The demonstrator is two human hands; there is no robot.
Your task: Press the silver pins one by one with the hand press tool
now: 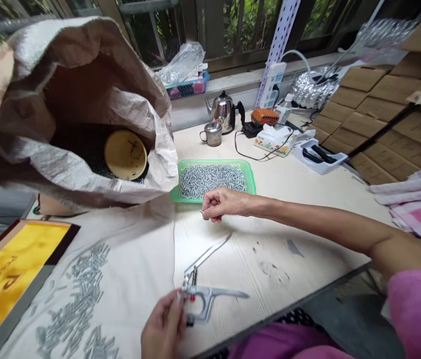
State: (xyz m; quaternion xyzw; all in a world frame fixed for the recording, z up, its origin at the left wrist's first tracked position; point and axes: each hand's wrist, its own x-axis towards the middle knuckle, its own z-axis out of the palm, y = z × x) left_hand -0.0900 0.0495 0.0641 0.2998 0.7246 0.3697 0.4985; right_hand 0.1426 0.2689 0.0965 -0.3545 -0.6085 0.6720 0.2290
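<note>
My left hand (163, 324) is closed at the left end of a grey metal piece (207, 306) with a spring, a red dot, a triangular opening and a long thin arm reaching up and right. Higher up, my right hand (219, 203) pinches a tiny metal pin (202, 211) between thumb and fingers. Right behind it lies a green tray (251, 180) full of small silvery pins or screws (210, 177). On the pale cloth to the left, several small grey metal pins (83, 294) are spread in a loose heap.
A large open sack (146, 124) with a yellow bowl (125, 154) inside stands at left. A kettle (223, 110), metal mug (212, 134), orange battery (264, 117) and tissue pack (273, 138) are behind. Cardboard boxes (367, 109) are stacked at right. A yellow box (12, 279) lies lower left.
</note>
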